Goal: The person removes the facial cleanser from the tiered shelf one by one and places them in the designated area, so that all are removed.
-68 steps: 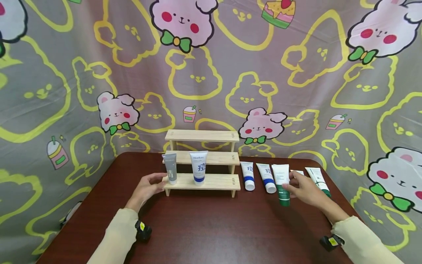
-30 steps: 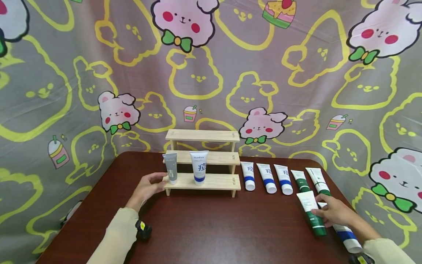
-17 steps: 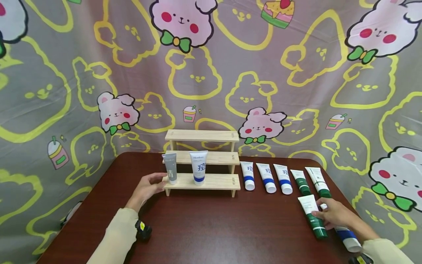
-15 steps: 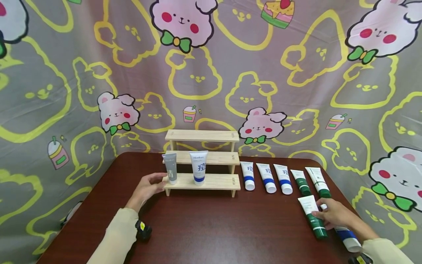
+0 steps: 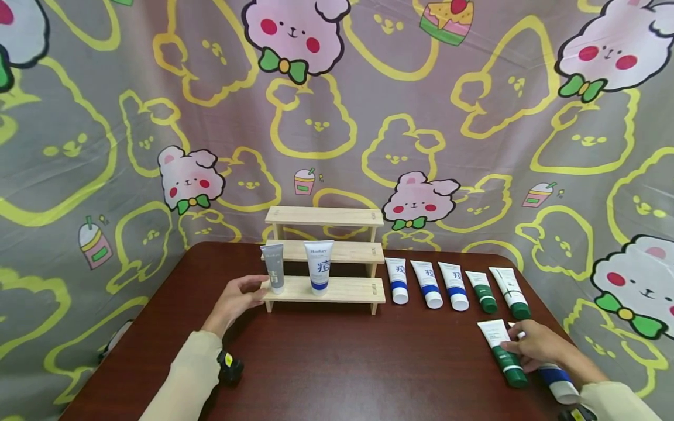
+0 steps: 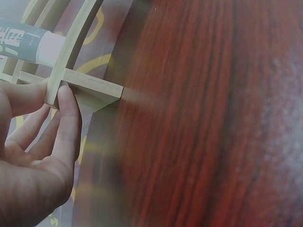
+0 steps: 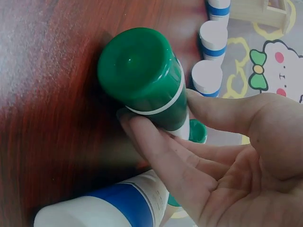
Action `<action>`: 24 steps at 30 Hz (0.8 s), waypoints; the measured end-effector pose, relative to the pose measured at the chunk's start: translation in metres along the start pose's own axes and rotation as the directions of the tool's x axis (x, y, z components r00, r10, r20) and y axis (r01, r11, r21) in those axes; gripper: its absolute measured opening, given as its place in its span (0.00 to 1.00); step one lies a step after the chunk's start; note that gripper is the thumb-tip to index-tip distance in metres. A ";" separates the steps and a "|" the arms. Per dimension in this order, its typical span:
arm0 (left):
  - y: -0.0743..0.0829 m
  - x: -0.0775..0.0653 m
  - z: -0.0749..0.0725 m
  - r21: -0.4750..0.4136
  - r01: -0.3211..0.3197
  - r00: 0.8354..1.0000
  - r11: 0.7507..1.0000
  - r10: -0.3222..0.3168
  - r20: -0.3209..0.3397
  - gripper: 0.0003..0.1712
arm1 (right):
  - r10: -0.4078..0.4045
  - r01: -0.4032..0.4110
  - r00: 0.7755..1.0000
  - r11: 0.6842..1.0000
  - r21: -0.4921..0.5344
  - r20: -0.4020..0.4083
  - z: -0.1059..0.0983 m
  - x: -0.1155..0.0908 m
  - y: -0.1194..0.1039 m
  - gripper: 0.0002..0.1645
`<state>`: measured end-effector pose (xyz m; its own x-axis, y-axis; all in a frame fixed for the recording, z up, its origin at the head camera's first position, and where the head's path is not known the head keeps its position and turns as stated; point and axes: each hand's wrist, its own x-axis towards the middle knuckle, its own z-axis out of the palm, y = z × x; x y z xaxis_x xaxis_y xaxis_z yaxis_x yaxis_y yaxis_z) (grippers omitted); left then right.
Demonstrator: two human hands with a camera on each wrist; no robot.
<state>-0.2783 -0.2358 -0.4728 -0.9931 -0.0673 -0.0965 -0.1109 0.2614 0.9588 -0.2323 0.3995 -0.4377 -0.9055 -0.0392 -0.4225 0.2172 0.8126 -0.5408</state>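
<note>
My left hand (image 5: 235, 302) grips the left end of the lowest board of a three-tier wooden display stand (image 5: 350, 289). Thumb and index finger pinch that board's end (image 6: 56, 90) in the left wrist view. On the same board stand a grey tube (image 5: 274, 270) and a white tube with a blue band (image 5: 318, 268), both cap down. At the right front, my right hand (image 5: 539, 344) holds a white and green cosmetic tube (image 5: 505, 358) between thumb and fingers, its green cap (image 7: 135, 64) toward me. Partly hidden under that hand lies another blue-banded tube (image 5: 559, 383).
Right of the stand, a row of tubes lies on the dark red table (image 5: 368, 368): several blue-banded ones, such as this tube (image 5: 453, 286), then a small green one (image 5: 481, 291) and a larger white and green one (image 5: 509, 292). A patterned curtain (image 5: 337, 117) hangs behind.
My right hand has carried the white and green tube from above the row to the right front, nearer me, uncovering the tubes behind it. The left hand keeps its hold on the stand.
</note>
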 end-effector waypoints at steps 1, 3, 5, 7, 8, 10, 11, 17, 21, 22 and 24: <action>0.000 0.000 0.000 0.006 0.000 1.000 1.000 0.000 0.002 0.25 | -0.002 0.002 1.000 1.000 -0.006 0.000 0.000 -0.001 0.000 0.30; 0.000 0.001 0.000 0.011 0.004 1.000 1.000 -0.004 -0.001 0.25 | 0.000 0.000 1.000 1.000 -0.017 -0.004 -0.001 -0.002 0.001 0.29; 0.000 0.001 -0.001 0.011 0.003 1.000 1.000 -0.003 -0.002 0.25 | 0.000 0.000 1.000 0.999 -0.032 -0.003 -0.003 -0.003 0.000 0.29; -0.001 0.001 -0.001 0.009 0.000 1.000 1.000 0.000 -0.001 0.25 | 0.003 -0.003 1.000 0.999 -0.048 -0.008 -0.005 -0.004 -0.001 0.28; -0.001 0.001 0.000 0.005 -0.001 1.000 1.000 0.001 -0.001 0.25 | 0.008 -0.009 1.000 0.998 -0.060 -0.013 -0.006 -0.004 -0.002 0.26; -0.001 0.002 0.000 0.001 -0.001 1.000 1.000 0.001 -0.002 0.25 | 0.010 -0.012 1.000 0.996 -0.085 -0.022 -0.008 -0.004 -0.004 0.24; -0.001 0.002 0.000 0.005 -0.001 1.000 1.000 0.001 0.000 0.25 | 0.003 -0.006 1.000 0.996 -0.094 -0.030 -0.009 -0.004 -0.005 0.23; -0.001 0.002 0.000 0.007 0.004 1.000 1.000 -0.004 0.005 0.25 | -0.051 0.044 0.995 0.995 -0.085 -0.082 -0.014 -0.004 -0.018 0.23; 0.000 0.003 0.000 0.002 0.010 1.000 1.000 -0.010 0.009 0.25 | -0.116 0.106 0.987 0.990 -0.092 -0.112 -0.016 -0.002 -0.035 0.21; 0.000 0.002 0.000 0.002 0.012 1.000 1.000 -0.012 0.009 0.25 | -0.128 0.117 0.985 0.989 -0.095 -0.117 -0.016 -0.001 -0.040 0.21; 0.000 0.002 0.000 0.003 0.013 1.000 1.000 -0.013 0.011 0.25 | -0.161 0.148 0.979 0.983 -0.108 -0.125 -0.016 0.002 -0.051 0.20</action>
<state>-0.2804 -0.2364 -0.4730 -0.9919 -0.0599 -0.1117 -0.1236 0.2637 0.9566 -0.2511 0.3669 -0.3992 -0.9669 -0.0969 -0.2359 0.0400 0.8558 -0.5157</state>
